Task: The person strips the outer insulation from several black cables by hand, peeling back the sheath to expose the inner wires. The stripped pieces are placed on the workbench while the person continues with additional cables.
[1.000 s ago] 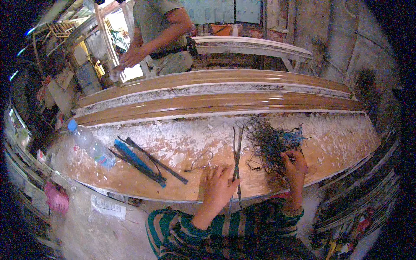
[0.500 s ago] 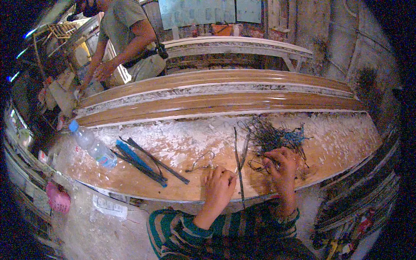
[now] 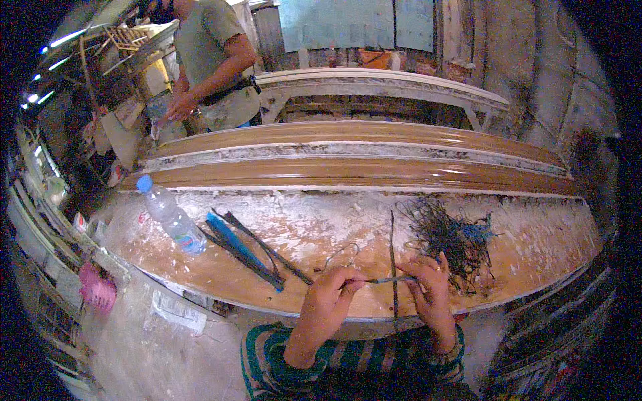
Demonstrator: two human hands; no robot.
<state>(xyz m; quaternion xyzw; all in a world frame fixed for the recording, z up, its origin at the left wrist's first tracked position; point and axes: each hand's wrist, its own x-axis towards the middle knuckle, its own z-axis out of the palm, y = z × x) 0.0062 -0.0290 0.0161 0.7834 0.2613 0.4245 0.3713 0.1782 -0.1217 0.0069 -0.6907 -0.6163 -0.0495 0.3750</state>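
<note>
A thin dark strip [image 3: 382,280] is stretched crosswise between my two hands, above the worktable's near edge. My left hand [image 3: 328,302] pinches its left end, and my right hand [image 3: 430,289] has closed fingers on its right end. Beneath it, a second long dark strip [image 3: 392,244] lies lengthwise on the board. Just beyond my right hand is a tangled heap of black and blue strings [image 3: 449,239]. A thin loop of cord [image 3: 342,252] rests beyond my left hand. Further left lies a small bundle of black and blue strips [image 3: 242,252].
A clear plastic bottle with a blue cap [image 3: 172,217] lies at the left of the dusty wooden board [image 3: 301,234]. Long glossy brown mouldings [image 3: 361,168] run behind it. Another person [image 3: 217,73] stands at the far left. A pink bag [image 3: 97,289] sits lower left.
My right hand has left the string heap and come toward my left hand. One of two crossed dark strips has gone from the board; a strip now spans my hands. The view has shifted.
</note>
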